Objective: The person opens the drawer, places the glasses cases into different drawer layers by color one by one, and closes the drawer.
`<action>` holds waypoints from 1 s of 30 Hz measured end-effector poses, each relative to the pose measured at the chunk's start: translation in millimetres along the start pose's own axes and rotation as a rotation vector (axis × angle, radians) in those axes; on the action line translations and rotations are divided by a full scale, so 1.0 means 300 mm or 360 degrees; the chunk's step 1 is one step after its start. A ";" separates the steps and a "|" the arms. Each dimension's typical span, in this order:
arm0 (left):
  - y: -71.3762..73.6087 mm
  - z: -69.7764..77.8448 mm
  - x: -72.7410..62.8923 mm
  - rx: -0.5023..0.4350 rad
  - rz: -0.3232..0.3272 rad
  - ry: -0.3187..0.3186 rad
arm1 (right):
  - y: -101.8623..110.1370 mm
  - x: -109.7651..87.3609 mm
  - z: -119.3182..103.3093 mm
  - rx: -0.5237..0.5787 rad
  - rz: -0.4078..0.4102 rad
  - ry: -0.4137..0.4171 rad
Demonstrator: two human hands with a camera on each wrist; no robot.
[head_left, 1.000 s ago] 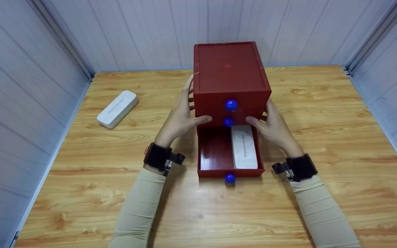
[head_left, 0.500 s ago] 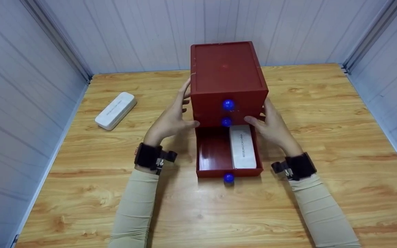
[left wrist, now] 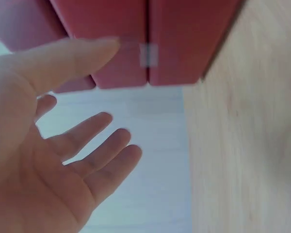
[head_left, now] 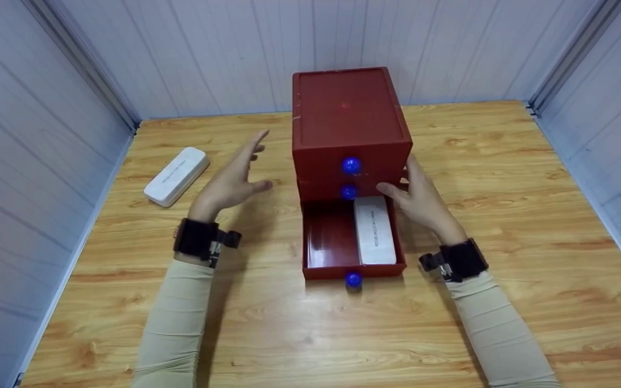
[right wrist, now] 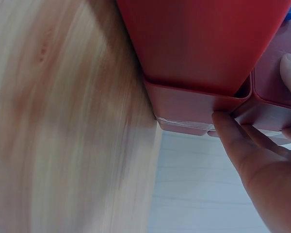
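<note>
A dark red drawer cabinet (head_left: 345, 108) with round blue knobs stands on the wooden table. Its bottom drawer (head_left: 328, 237) is pulled out toward me, with a white oblong case (head_left: 375, 234) lying along the right side inside. My left hand (head_left: 229, 186) hovers to the left of the cabinet, apart from it, fingers spread and nothing in them; the left wrist view shows its open palm beside the red side wall. With my right hand (head_left: 422, 202) I grip the cabinet's right front corner, the thumb on the front and the fingers along the side.
A second white case (head_left: 177, 177) with small lettering lies slanted on the table at the left. Pale panel walls (head_left: 208, 59) enclose the table at the back and both sides.
My left hand has let go of the cabinet's left side and moved left, away from it. My right hand keeps its place on the right corner. Drawer and cases look unmoved.
</note>
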State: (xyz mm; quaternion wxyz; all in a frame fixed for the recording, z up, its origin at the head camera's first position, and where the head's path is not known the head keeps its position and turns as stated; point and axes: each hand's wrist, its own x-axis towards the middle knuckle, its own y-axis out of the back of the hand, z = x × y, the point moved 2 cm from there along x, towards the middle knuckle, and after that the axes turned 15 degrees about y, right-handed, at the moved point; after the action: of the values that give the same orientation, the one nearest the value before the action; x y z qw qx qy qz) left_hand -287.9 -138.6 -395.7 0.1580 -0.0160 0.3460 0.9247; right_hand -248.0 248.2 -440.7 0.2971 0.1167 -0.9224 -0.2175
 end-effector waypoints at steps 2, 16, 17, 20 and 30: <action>0.034 -0.014 0.003 0.0048 0.0057 0.0021 | -0.001 -0.001 0.001 0.0008 0.0001 0.0002; 0.234 -0.195 -0.020 0.0481 0.0281 0.0275 | -0.007 -0.002 0.003 0.0008 0.0005 0.0026; 0.244 -0.208 -0.026 0.0494 0.0285 0.0297 | -0.006 -0.003 0.002 0.0008 0.0003 0.0022; 0.269 -0.253 -0.035 0.0549 0.0300 0.0361 | -0.007 -0.002 -0.002 0.0009 0.0000 0.0006; 0.314 -0.394 -0.074 0.0682 0.0186 0.0599 | -0.011 0.002 -0.005 0.0006 -0.0004 0.0018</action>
State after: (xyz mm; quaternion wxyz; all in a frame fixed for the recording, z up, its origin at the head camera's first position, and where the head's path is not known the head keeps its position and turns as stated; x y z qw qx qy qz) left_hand -304.9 -288.1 -422.6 0.0373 -0.1337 0.5571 0.8188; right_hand -247.2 244.7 -440.7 0.3018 0.1196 -0.9210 -0.2153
